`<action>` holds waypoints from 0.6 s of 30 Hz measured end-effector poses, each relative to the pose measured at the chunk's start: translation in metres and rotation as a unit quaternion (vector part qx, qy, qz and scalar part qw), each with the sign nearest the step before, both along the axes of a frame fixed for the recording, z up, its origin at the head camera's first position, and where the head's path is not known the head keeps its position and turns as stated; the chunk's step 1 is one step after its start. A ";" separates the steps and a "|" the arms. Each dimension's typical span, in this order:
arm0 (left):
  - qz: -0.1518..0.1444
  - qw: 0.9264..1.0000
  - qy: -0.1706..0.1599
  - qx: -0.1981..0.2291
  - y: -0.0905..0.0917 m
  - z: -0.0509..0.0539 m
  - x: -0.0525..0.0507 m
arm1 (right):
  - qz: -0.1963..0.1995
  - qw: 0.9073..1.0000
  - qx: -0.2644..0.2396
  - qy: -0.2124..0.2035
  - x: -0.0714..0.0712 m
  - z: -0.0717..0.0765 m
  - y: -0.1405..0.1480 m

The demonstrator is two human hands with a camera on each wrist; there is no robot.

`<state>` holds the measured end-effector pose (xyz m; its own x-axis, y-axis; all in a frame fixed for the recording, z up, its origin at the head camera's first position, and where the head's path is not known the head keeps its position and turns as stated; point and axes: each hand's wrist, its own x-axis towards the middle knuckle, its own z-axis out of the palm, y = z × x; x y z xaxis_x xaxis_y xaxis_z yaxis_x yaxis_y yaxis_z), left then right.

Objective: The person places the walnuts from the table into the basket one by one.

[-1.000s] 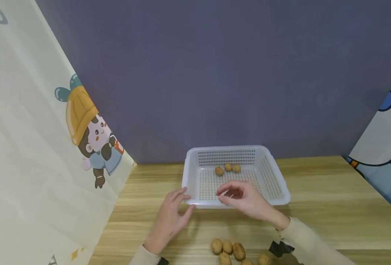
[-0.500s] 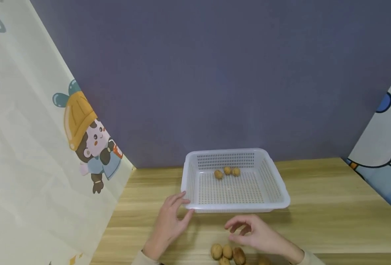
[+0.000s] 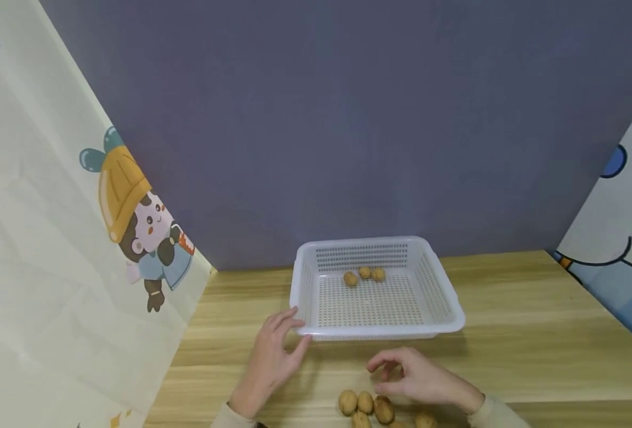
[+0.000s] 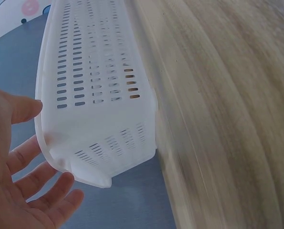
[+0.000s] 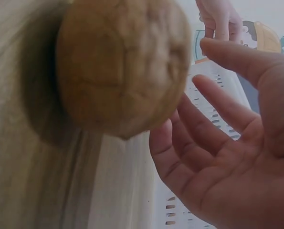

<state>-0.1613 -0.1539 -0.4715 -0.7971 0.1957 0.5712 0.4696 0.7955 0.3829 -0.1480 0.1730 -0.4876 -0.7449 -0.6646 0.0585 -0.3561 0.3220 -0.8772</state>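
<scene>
A white slotted plastic basket (image 3: 374, 329) holds three walnuts (image 3: 364, 273) near its back. At its front left corner, my left hand (image 3: 274, 359) touches the rim with loosely spread fingers (image 4: 36, 181). My right hand (image 3: 414, 374) hovers in front of the basket with its fingers loosely bent and nothing between them. Just below it on the table lie several more walnuts (image 3: 365, 402), some cut off by the bottom of the head view. One walnut (image 5: 125, 67) looms large in the right wrist view, apart from the grip of the hand.
The wooden table (image 3: 508, 321) ends at a dark upright panel (image 3: 348, 131) behind the basket. A pale sheet with a cartoon figure (image 3: 152, 238) stands on the left, and another printed panel (image 3: 615, 220) on the right.
My right hand, over the basket's front part a second ago, has drawn back to just above the loose walnuts. The left hand has stayed at the corner. The head view has shifted slightly.
</scene>
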 end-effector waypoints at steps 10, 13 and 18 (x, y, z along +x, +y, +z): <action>-0.004 1.000 0.005 0.001 0.000 0.001 0.001 | 0.054 0.998 -0.017 -0.020 -0.003 -0.007 0.002; -0.006 1.000 0.009 0.004 0.000 0.002 -0.001 | 0.058 0.997 -0.017 -0.040 -0.004 -0.006 0.003; -0.006 1.000 0.010 0.001 -0.001 0.002 -0.001 | 0.069 0.996 -0.017 -0.061 -0.004 -0.006 0.004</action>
